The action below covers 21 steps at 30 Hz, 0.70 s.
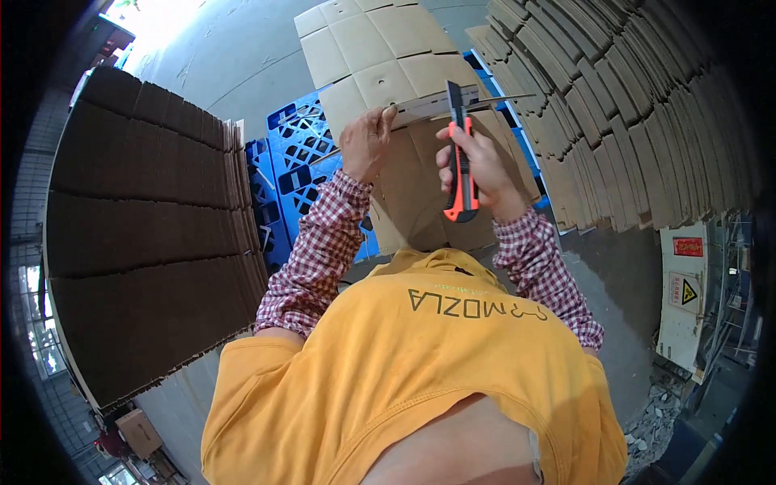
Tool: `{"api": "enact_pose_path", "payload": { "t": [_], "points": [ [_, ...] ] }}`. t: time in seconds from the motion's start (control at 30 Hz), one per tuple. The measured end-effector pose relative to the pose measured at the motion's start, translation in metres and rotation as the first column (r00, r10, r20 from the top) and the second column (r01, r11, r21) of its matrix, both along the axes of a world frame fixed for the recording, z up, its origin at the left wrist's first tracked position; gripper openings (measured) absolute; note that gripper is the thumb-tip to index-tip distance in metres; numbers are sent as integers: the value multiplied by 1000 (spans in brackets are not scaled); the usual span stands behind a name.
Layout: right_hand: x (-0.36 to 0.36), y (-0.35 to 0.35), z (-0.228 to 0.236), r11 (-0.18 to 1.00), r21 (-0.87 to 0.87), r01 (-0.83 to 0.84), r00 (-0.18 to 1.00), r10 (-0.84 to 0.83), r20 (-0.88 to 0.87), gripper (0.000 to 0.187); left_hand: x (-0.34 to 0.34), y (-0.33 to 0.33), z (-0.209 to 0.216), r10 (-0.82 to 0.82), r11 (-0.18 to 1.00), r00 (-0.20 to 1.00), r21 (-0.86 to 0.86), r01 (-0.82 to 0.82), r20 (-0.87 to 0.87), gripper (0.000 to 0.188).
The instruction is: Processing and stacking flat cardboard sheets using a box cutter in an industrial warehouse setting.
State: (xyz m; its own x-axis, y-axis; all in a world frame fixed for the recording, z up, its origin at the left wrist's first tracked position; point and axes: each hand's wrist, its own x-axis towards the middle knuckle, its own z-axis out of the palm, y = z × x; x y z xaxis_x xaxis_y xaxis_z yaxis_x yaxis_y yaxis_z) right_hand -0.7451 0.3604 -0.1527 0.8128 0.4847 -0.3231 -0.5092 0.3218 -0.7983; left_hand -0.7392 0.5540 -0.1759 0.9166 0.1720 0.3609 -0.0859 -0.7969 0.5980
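My right hand (482, 166) is wrapped round a red and black utility knife (461, 174), its blade pointing up and away from me. Below the knife lies a creased brown cardboard sheet (416, 174) on a blue plastic pallet (303, 121). A pale strip with dark marks (424, 107) runs across the cardboard, just beyond the knife. At the left end of this strip my left hand (368, 145) is closed, its fingertips pinching the cardboard's edge. Its thumb and fingers partly hide the grip. A thin strip (509, 99) sticks out to the right behind the blade.
A tall stack of folded cardboard (153, 210) stands close on my left. Another high stack of flattened cardboard (622, 105) rises on the right. More creased cardboard (380, 40) extends away ahead. A white panel with warning signs (681, 299) and some rubble (651, 420) are at the lower right.
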Motion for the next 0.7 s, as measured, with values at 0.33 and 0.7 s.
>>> {"api": "enact_pose_path", "payload": {
  "t": [0.33,0.7],
  "points": [
    [13,35,-2,997,-78,3,1000,-2,6,27,6,-3,2,60,998,998,-24,-60,3,34],
    [4,53,0,998,-29,57,998,-58,-38,28,11,-6,4,62,998,998,-22,-62,-19,35]
  ]
}}
